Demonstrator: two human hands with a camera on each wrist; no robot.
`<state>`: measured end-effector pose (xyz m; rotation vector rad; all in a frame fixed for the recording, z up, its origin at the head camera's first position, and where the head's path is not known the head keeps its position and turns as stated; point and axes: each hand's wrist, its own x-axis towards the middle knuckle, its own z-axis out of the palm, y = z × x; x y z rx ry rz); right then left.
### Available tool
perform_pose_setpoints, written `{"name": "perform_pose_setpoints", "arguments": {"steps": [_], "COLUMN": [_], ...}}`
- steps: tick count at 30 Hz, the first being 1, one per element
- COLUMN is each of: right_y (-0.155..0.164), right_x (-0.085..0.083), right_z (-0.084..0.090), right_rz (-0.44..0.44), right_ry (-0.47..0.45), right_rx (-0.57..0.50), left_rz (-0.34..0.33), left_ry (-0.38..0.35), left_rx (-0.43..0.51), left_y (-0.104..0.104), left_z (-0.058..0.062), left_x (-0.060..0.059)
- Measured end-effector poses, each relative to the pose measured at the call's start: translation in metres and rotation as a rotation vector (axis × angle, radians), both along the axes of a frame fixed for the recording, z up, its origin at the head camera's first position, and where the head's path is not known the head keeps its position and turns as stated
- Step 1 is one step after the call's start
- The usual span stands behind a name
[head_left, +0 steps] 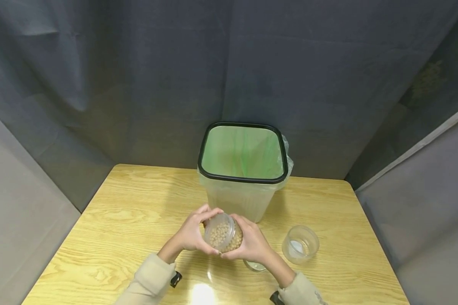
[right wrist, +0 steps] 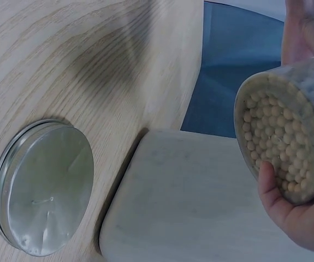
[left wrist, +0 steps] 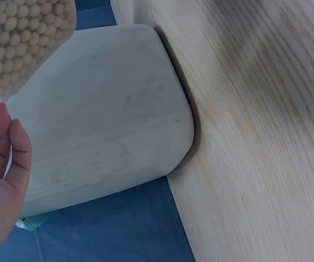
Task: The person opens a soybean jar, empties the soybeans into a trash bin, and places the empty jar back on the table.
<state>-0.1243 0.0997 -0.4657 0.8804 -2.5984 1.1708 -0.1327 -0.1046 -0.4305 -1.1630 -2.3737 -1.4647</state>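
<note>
Both hands hold a clear plastic jar of small beige beans (head_left: pixel 223 234) above the wooden table (head_left: pixel 129 212), just in front of the bin. My left hand (head_left: pixel 194 232) grips its left side and my right hand (head_left: pixel 252 245) cups its right side. The jar of beans (right wrist: pixel 288 147) lies tilted in the right wrist view, with a thumb under it. In the left wrist view only the jar's corner (left wrist: pixel 20 38) and two fingers (left wrist: pixel 6 147) show. A silver lid (right wrist: pixel 45 188) lies flat on the table below the right hand.
A translucent bin (head_left: pixel 242 186) with a black rim and green liner stands at the table's back centre. An empty clear jar (head_left: pixel 300 244) sits to the right of my hands. Grey curtains enclose the table on three sides.
</note>
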Motion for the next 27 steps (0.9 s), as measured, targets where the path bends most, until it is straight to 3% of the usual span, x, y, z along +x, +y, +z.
{"name": "perform_pose_setpoints", "arguments": {"steps": [11,14,21,27], "right_y": [0.004,0.003,0.004,0.005], "right_x": [0.000,0.000,-0.001,-0.005], "right_z": [-0.002,-0.002,-0.005,-0.001], "right_rz": [-0.027,-0.029,-0.037,-0.019], "right_ry": [0.033,0.032,0.008,-0.020], "right_rx": [0.001,-0.001,-0.014,-0.051], "left_rz": [-0.008,-0.009,0.005,-0.036], "left_ry": [-0.011,-0.007,-0.036,-0.063], "left_rx": [0.031,0.048,0.035,0.076], "left_y": [0.005,0.004,0.002,-0.001], "left_z": [-0.003,-0.009,-0.042,-0.040], "left_x": [0.000,-0.003,-0.016,-0.021]}}
